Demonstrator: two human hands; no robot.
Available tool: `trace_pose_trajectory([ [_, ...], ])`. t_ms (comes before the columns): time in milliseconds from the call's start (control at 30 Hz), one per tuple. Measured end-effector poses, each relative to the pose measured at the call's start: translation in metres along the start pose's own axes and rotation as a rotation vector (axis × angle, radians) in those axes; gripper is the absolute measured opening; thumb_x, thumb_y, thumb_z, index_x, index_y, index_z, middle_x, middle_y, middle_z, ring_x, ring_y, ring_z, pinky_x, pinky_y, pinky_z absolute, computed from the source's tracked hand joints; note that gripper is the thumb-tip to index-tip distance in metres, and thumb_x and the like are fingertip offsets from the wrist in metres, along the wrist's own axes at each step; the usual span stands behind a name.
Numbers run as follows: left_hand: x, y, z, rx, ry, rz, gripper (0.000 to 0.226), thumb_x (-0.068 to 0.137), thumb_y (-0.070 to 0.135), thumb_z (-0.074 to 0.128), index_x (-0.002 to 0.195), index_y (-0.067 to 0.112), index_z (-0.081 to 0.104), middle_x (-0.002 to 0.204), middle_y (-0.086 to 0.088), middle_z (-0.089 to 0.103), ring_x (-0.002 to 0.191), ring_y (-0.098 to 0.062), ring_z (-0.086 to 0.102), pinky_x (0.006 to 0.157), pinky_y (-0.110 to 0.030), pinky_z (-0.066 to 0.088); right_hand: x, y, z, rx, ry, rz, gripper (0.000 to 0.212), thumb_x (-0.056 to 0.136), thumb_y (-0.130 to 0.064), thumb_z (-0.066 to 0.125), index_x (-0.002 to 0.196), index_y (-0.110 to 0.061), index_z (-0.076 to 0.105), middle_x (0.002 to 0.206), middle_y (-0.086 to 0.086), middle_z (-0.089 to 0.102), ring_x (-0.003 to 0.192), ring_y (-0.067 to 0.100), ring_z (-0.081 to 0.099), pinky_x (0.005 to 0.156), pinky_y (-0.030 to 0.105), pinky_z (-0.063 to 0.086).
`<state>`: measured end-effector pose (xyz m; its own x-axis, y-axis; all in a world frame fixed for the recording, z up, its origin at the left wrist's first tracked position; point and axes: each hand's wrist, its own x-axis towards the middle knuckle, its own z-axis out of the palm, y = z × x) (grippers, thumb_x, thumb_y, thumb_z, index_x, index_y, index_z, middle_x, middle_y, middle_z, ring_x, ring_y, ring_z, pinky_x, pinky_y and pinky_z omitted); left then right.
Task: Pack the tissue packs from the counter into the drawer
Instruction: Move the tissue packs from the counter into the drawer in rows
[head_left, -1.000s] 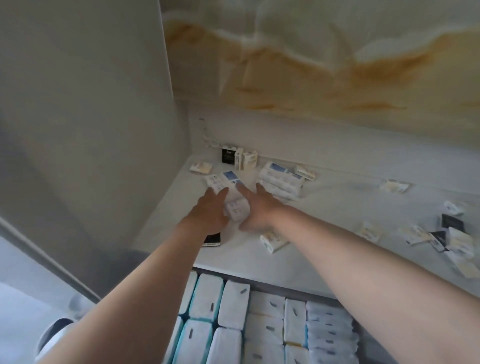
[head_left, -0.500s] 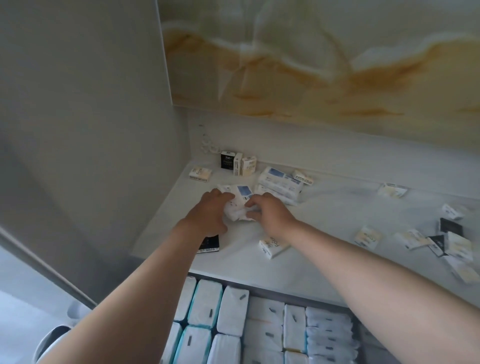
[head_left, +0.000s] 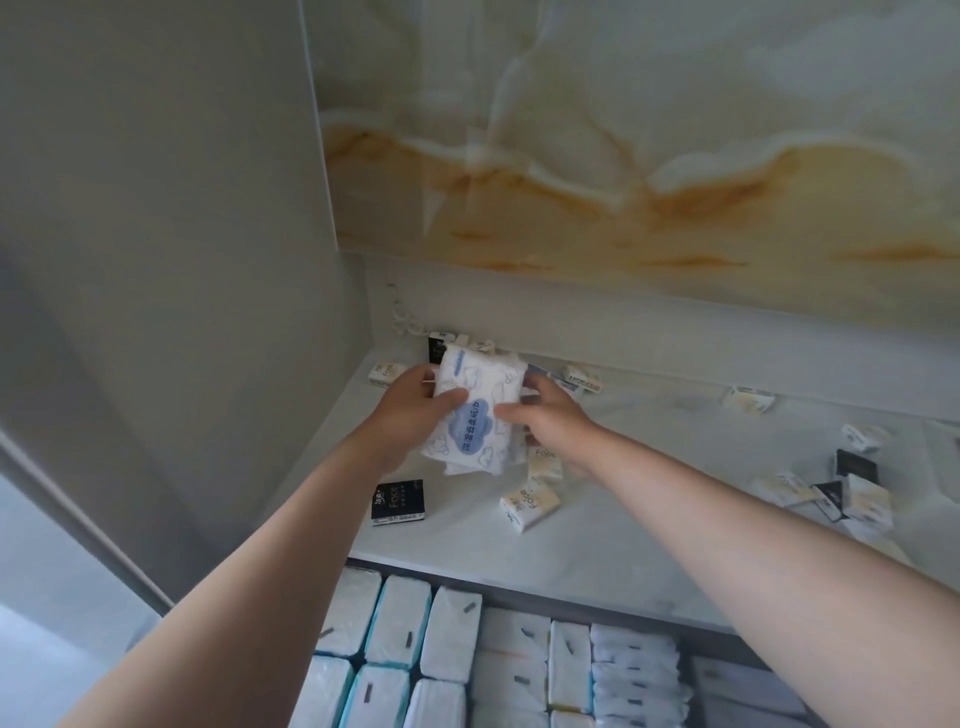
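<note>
A second ago both hands are low on the worktop (head_left: 649, 499), pressing loose packs together near the back corner; now the bundle (head_left: 475, 410) is up off the surface, tipped on end with its blue cloud label facing the camera. The left grip (head_left: 410, 410) holds its left side, thumb laid across the front, and the right grip (head_left: 545, 421) pinches the right edge, so both are closed on the same bundle, which looks like several packs stacked behind the labelled one, though how many I cannot tell. Gathering is over and carrying begins: the load hangs above the worktop, well apart from the drawer (head_left: 639, 621), which stands open below the near edge. The drawer already shows tight rows of packs (head_left: 452, 634), so I judge the next move needs a free slot, perhaps toward its right end, where the view is too dim to be sure. A soft stack held only at its sides could fan out or shed a pack on the way down. A black pack (head_left: 399, 502), a small pack (head_left: 530, 508) and a scatter further right (head_left: 857, 493) lie on the worktop, so more trips remain.
</note>
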<state>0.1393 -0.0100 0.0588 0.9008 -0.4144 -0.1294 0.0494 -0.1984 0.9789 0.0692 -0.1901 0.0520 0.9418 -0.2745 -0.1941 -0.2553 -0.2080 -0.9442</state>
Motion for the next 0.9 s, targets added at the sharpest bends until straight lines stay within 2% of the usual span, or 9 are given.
trace_pose_trajectory([
  [100, -0.004, -0.004, -0.002, -0.112, -0.144, -0.073, 0.039, 0.091, 0.006, 0.064, 0.128, 0.012, 0.051, 0.118, -0.007, 0.069, 0.103, -0.024, 0.069, 0.089, -0.048, 0.056, -0.004, 0.006, 0.006, 0.113, -0.014, 0.059, 0.037, 0.093, -0.017, 0.066, 0.128, -0.02, 0.055, 0.12, 0.004, 0.069, 0.106, 0.026, 0.068, 0.094, 0.051, 0.054],
  [167, -0.009, -0.005, 0.0, -0.08, -0.231, -0.117, 0.053, 0.088, -0.006, 0.062, 0.133, 0.012, 0.04, 0.122, -0.007, 0.064, 0.108, -0.023, 0.065, 0.088, -0.043, 0.056, -0.009, 0.009, 0.009, 0.171, -0.021, 0.104, 0.026, 0.097, -0.015, 0.059, 0.123, -0.019, 0.059, 0.116, 0.006, 0.071, 0.104, 0.027, 0.069, 0.092, 0.051, 0.054],
  [267, -0.022, 0.0, 0.01, -0.064, -0.29, -0.199, 0.061, 0.088, -0.003, 0.064, 0.133, 0.018, 0.029, 0.124, -0.008, 0.059, 0.109, -0.024, 0.062, 0.086, -0.043, 0.057, -0.02, 0.01, 0.01, 0.209, -0.021, 0.145, 0.022, 0.1, -0.014, 0.051, 0.119, -0.021, 0.06, 0.116, 0.007, 0.07, 0.106, 0.028, 0.067, 0.095, 0.051, 0.052],
  [400, -0.042, 0.01, 0.024, -0.092, -0.247, -0.104, 0.027, 0.093, 0.019, 0.064, 0.119, 0.018, 0.054, 0.112, -0.006, 0.07, 0.1, -0.021, 0.069, 0.091, -0.044, 0.055, -0.048, 0.015, -0.004, 0.118, -0.034, 0.126, 0.025, 0.101, -0.013, 0.051, 0.124, -0.022, 0.052, 0.12, 0.005, 0.068, 0.107, 0.027, 0.066, 0.092, 0.05, 0.054],
  [500, -0.058, 0.008, 0.033, 0.038, -0.156, -0.07, 0.033, 0.089, 0.016, 0.07, 0.119, 0.018, 0.057, 0.108, -0.008, 0.069, 0.097, -0.022, 0.069, 0.087, -0.041, 0.058, -0.079, 0.024, -0.023, 0.039, -0.074, 0.117, 0.027, 0.1, -0.011, 0.052, 0.125, -0.022, 0.049, 0.12, 0.004, 0.066, 0.108, 0.027, 0.065, 0.084, 0.044, 0.055],
  [600, -0.081, 0.005, 0.051, 0.256, -0.352, -0.078, 0.029, 0.088, 0.009, 0.069, 0.115, 0.018, 0.062, 0.105, -0.004, 0.069, 0.092, -0.017, 0.068, 0.077, -0.029, 0.059, -0.111, 0.039, -0.039, -0.046, -0.098, 0.122, 0.026, 0.098, -0.008, 0.054, 0.122, -0.019, 0.049, 0.119, 0.008, 0.065, 0.103, 0.024, 0.066, 0.074, 0.035, 0.055],
  [667, -0.095, 0.003, 0.065, 0.388, -0.427, -0.05, 0.02, 0.089, 0.011, 0.068, 0.108, 0.017, 0.065, 0.101, -0.005, 0.071, 0.087, -0.016, 0.068, 0.073, -0.025, 0.057, -0.131, 0.05, -0.047, -0.108, -0.11, 0.137, 0.025, 0.097, -0.008, 0.055, 0.118, -0.02, 0.049, 0.119, 0.008, 0.065, 0.105, 0.023, 0.065, 0.08, 0.036, 0.055],
  [767, -0.115, -0.001, 0.084, 0.508, -0.435, 0.004, 0.016, 0.087, 0.016, 0.072, 0.103, 0.015, 0.068, 0.094, -0.003, 0.071, 0.081, -0.015, 0.066, 0.073, -0.029, 0.057, -0.16, 0.056, -0.058, -0.158, -0.142, 0.167, 0.031, 0.093, -0.011, 0.06, 0.121, -0.02, 0.05, 0.119, 0.005, 0.064, 0.106, 0.02, 0.063, 0.085, 0.036, 0.054],
  [900, -0.141, -0.007, 0.106, 0.55, -0.415, 0.08, 0.021, 0.079, 0.021, 0.08, 0.098, 0.018, 0.071, 0.089, 0.001, 0.07, 0.079, -0.014, 0.064, 0.077, -0.034, 0.054, -0.195, 0.053, -0.075, -0.415, -0.126, 0.039, 0.078, 0.081, -0.019, 0.074, 0.143, -0.032, 0.03, 0.115, 0.0, 0.056, 0.095, 0.014, 0.06, 0.082, 0.027, 0.05],
])
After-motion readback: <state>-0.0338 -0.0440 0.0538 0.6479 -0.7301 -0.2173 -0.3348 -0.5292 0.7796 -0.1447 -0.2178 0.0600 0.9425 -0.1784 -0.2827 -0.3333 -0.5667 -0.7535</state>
